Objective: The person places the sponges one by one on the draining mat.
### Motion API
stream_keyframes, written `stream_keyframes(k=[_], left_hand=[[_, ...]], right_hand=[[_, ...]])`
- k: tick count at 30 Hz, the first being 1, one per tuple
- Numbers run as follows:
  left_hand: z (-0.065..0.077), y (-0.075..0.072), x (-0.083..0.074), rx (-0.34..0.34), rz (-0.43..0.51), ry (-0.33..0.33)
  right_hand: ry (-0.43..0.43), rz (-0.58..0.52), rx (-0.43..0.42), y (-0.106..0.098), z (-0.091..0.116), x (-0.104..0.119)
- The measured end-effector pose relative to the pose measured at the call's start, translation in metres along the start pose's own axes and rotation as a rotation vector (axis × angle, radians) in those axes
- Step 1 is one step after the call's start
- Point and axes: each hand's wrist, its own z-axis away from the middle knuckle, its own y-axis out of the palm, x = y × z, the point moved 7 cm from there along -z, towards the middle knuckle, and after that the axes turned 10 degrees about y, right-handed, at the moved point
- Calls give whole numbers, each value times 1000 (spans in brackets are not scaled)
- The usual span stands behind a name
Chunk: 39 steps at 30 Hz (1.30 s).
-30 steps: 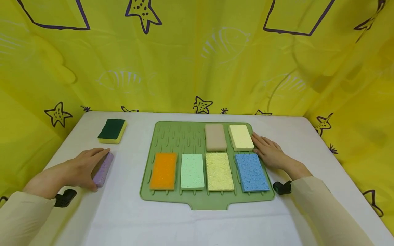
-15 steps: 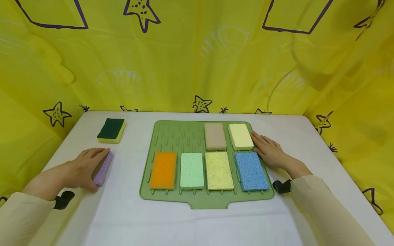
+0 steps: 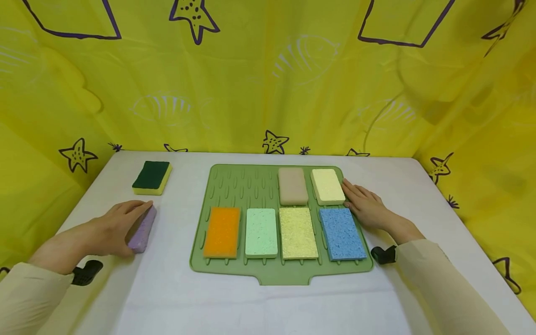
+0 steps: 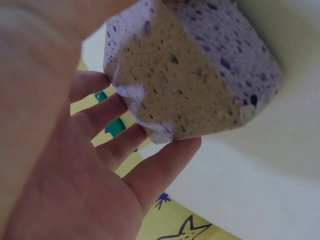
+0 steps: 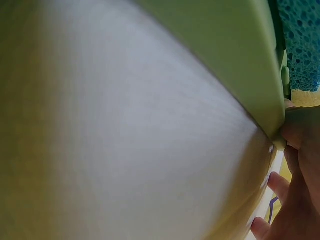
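Observation:
My left hand (image 3: pixel 114 228) grips a purple sponge (image 3: pixel 143 230) on the white table, left of the green drying mat. In the left wrist view the sponge (image 4: pixel 185 75) shows its pitted faces between thumb and fingers (image 4: pixel 162 170), tilted up on an edge. My right hand (image 3: pixel 367 208) rests at the mat's right edge with fingers extended, beside the cream sponge (image 3: pixel 328 187) and the blue sponge (image 3: pixel 342 234). In the right wrist view, part of that hand (image 5: pixel 300 175) touches the mat rim (image 5: pixel 250 85); the rest is cut off.
On the green mat (image 3: pixel 284 278) lie an orange sponge (image 3: pixel 222 232), a mint sponge (image 3: pixel 261 233), a pale yellow sponge (image 3: pixel 298 233) and a beige sponge (image 3: pixel 293 187). A green-and-yellow scouring sponge (image 3: pixel 152 178) sits at the back left. Yellow curtains (image 3: pixel 234 93) surround the table.
The purple sponge in my left hand has shifted slightly right and tipped, showing more of its side. My right hand has stayed in place at the mat's edge.

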Motion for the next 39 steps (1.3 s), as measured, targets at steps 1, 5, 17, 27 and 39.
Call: stream_keyframes(k=[1,5,17,27,39], left_hand=[[-1,-1,-1,-11,-5,12],[-4,-5,-6,-69,-34,51],[-17,-14,-19,-136,-59,57],[-25,-20,-28,-147,-79,110],[-36,-30,-44,-223,-104,206]], right_hand=[[1,1,0,0,0,0],[-1,2,-3,0,0,0],[-2,3,-11,1,-1,-2],[-2,-6,-7,0,0,0],[-1,-6,-10,0,1,1]])
